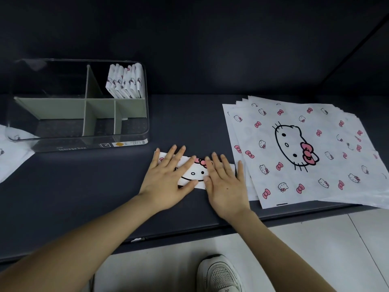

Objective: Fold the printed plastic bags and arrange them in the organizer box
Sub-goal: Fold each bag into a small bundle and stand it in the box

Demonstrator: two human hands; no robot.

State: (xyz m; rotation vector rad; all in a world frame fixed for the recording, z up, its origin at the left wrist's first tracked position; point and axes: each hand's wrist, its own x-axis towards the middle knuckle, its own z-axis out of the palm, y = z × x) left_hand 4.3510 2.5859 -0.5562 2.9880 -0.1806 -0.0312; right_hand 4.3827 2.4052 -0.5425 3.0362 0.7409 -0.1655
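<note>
Inspection of the head view, logged from my remote station.

1. Left grip (166, 180): palm down, fingers straight and spread, pressing flat on the left part of the folded bag strip (194, 172). Nothing is pinched.
2. Right grip (225, 184): palm down, fingers straight and spread, pressing on the right part of the same strip. Its little finger lies just beside the stack of flat bags (294, 148). The two thumbs nearly meet at the strip's near edge.
3. The folded bag strip is a narrow white band printed with a cat face and a pink bow. It lies flat on the dark surface (84, 190), near the front edge, between the organizer box (134, 133) and the stack.
4. The organizer box is clear-walled with grey-green dividers (63, 108) and stands on the surface, left of the hands. Its rear right compartment holds a row of folded bags (126, 83), upright and leaning. I see nothing in the other compartments.
5. The stack of flat bags lies fanned at the right of the surface.
6. Another printed bag (10, 152) shows at the left edge, partly cut off.
7. Below the surface there is a pale tiled floor (315, 239) and one white shoe (221, 275).
</note>
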